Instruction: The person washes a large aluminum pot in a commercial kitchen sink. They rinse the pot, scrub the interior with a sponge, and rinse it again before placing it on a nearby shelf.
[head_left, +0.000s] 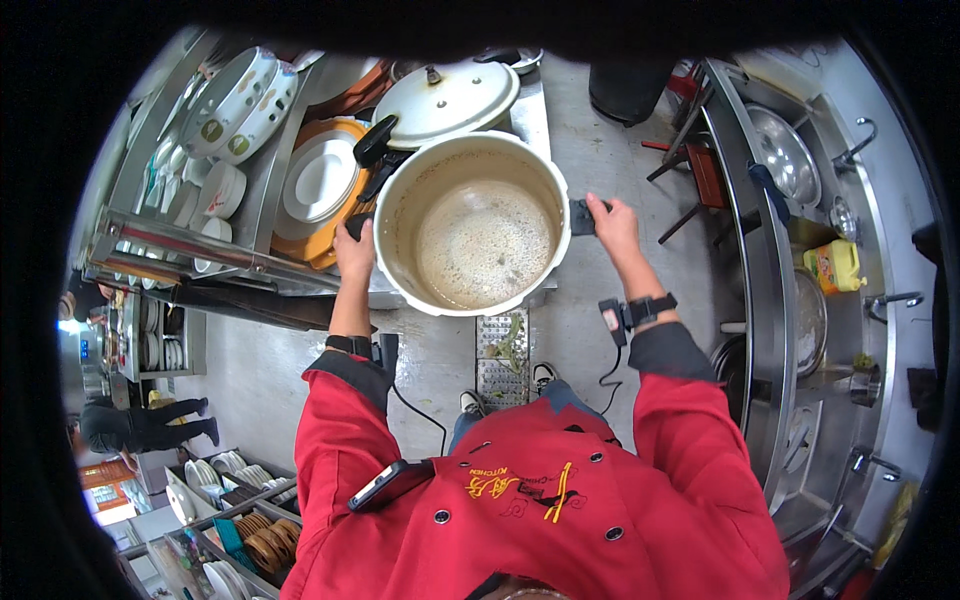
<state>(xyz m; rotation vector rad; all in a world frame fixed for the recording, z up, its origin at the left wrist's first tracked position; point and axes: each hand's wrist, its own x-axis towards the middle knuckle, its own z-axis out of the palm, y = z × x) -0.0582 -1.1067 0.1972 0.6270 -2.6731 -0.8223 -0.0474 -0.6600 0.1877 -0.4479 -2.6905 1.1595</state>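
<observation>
A large pressure cooker pot (487, 240) without its lid is held in front of me by both side handles. Pale foam and bubbles (487, 247) cover its bottom. My left hand (355, 251) grips the short black handle on the left. On the other side, my right hand (616, 225) is closed around the black handle (583, 217). Just beyond the pot, a pressure cooker with its lid (448, 101) on rests on the steel table, its black handles (375, 142) pointing left. Whether the pot I hold touches the table edge is hard to tell.
White plates on orange trays (319, 180) stand at left, beside a steel shelf (180, 240) of bowls. A steel sink counter (780, 420) with taps runs along the right. Below lies a floor drain grate (502, 367) with plant scraps. Another person (142, 425) is at far left.
</observation>
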